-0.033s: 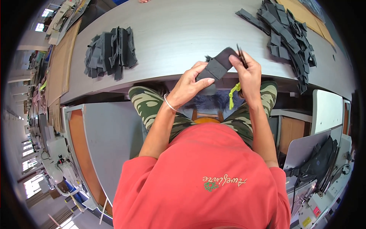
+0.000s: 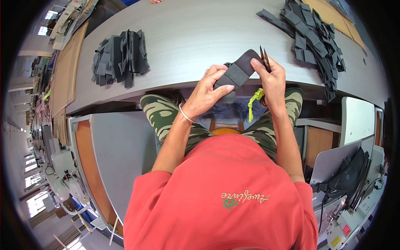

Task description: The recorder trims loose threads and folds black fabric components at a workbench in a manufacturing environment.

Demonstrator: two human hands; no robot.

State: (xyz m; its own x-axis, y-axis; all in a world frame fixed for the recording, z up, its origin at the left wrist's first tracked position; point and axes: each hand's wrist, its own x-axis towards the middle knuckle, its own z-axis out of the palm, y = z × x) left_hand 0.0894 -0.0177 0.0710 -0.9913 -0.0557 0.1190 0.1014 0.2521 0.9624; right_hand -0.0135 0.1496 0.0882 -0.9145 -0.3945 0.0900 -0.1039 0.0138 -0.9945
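A dark grey fabric strip [image 2: 238, 74] with stitched, folded sections is held tilted between my hands, above the table's near edge. My left hand [image 2: 206, 92] is closed on its lower left end, thumb on top. My right hand [image 2: 273, 83] pinches the upper right end between thumb and fingers. In that same hand sits a pair of dark thread snips [image 2: 265, 58], its two pointed blades apart and pointing away from me. A yellow-green ribbon [image 2: 252, 104] hangs below the right palm. Part of the strip is hidden by my left fingers.
On the grey table [image 2: 183, 37], a bundle of grey strips [image 2: 121, 56] lies to the left and a larger heap of strips [image 2: 312, 37] to the right. Cardboard [image 2: 73, 66] borders the left side. A person's fingertips [image 2: 156, 1] show at the far edge.
The snips have shifted slightly and their blades now show more clearly apart. The ribbon has swung a little to the left. Both hands keep their hold on the strip.
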